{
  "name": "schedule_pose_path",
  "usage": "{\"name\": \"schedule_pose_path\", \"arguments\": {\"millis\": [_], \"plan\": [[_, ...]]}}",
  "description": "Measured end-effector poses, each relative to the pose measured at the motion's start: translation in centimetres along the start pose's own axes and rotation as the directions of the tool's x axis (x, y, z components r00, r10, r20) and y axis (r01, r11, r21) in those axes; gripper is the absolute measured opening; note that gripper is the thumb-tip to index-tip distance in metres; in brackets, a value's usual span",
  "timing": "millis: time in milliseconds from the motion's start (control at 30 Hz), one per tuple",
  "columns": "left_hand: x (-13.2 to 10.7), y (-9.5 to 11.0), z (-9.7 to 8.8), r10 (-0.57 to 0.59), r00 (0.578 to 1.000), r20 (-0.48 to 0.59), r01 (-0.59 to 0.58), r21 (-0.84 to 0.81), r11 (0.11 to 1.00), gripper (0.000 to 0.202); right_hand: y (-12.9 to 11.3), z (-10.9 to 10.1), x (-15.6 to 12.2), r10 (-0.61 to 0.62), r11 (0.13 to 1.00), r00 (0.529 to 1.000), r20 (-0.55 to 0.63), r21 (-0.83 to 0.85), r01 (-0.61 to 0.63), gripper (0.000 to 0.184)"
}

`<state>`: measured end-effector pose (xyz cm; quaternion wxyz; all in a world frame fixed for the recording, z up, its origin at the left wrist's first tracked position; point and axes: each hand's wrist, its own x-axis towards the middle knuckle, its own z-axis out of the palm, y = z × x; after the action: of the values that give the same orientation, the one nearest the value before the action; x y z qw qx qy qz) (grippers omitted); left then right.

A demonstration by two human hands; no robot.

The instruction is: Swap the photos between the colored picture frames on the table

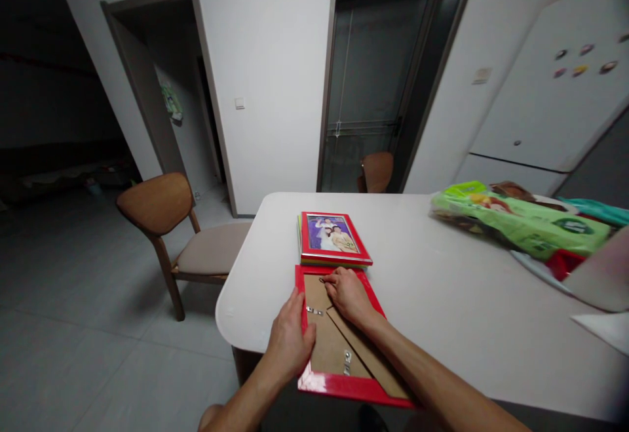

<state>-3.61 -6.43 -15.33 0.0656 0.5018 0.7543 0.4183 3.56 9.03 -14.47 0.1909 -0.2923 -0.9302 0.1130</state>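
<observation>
A red picture frame [339, 387] lies face down at the near edge of the white table, its brown backing board [327, 347] showing. My left hand [291, 333] grips the left side of the frame, thumb over the backing. Near the top of the board, my right hand [346, 293] is closed in a pinch at a small metal clip [322, 280], partly hidden by the fingertips. Two more metal fittings, a left one [314, 311] and a lower one [347, 361], sit on the board. A brown stand leg [363, 352] runs diagonally under my right forearm.
Just beyond lies a stack of frames, topped by a red frame [335, 256] with a photo. A green package [531, 219] and a plate [540, 274] occupy the right of the white table [417, 288]. A wooden chair [162, 206] stands left.
</observation>
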Motion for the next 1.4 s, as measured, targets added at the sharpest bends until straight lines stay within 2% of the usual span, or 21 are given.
{"name": "schedule_pose_path", "arguments": {"millis": [100,267,400,533,600,700,767,833,1033,1200,1400], "plan": [[0.1,-0.2,0.0,0.003,1.0,-0.009,-0.003,-0.005,1.0,0.052,-0.6,-0.5,-1.0,-0.031,0.999,1.0,-0.005,0.015,0.031,0.028],[0.1,-0.5,0.3,0.012,1.0,-0.019,-0.012,-0.013,1.0,0.049,-2.6,-1.0,-3.2,-0.224,0.962,0.974,0.038,0.166,0.215,0.02],[0.1,-0.6,0.3,0.023,1.0,-0.02,-0.023,0.001,1.0,0.05,-3.7,-0.6,-3.1,-0.153,0.979,0.987,0.039,0.14,0.147,0.017],[0.0,-0.5,0.2,0.016,1.0,-0.022,-0.016,-0.033,0.999,0.052,-3.4,-1.1,-2.9,-0.119,0.977,0.992,0.037,0.182,0.11,0.016],[-0.1,-0.4,0.1,0.01,1.0,-0.025,-0.011,-0.041,0.999,0.052,-2.6,-2.2,-3.7,-0.173,0.954,0.982,0.08,0.26,0.147,0.019],[-0.1,-0.3,0.0,0.006,1.0,-0.022,-0.007,-0.037,0.999,0.053,-1.2,-4.4,-5.7,-0.276,0.913,0.936,0.218,0.363,0.184,0.022],[-0.1,-0.2,0.1,-0.001,1.0,-0.02,0.0,-0.041,0.999,0.055,-0.7,-5.6,-7.0,-0.318,0.901,0.899,0.301,0.39,0.188,0.024],[0.0,-0.1,0.1,-0.008,1.0,-0.021,0.007,-0.047,0.999,0.055,-0.7,-6.2,-8.0,-0.329,0.903,0.886,0.328,0.385,0.193,0.023],[-0.2,0.1,-0.1,-0.005,1.0,-0.011,0.005,-0.048,0.999,0.052,-1.6,-5.2,-8.4,-0.26,0.922,0.937,0.232,0.35,0.169,0.012],[-0.4,0.2,0.0,-0.028,0.999,0.024,0.028,0.001,1.0,0.051,-1.0,-4.5,-8.3,-0.038,0.976,0.988,0.153,0.218,0.004,0.038],[-0.4,0.7,-0.2,-0.071,0.997,0.041,0.072,-0.042,0.996,0.05,-0.9,-5.2,-7.5,0.043,0.983,0.99,0.138,0.169,-0.067,0.04]]}}
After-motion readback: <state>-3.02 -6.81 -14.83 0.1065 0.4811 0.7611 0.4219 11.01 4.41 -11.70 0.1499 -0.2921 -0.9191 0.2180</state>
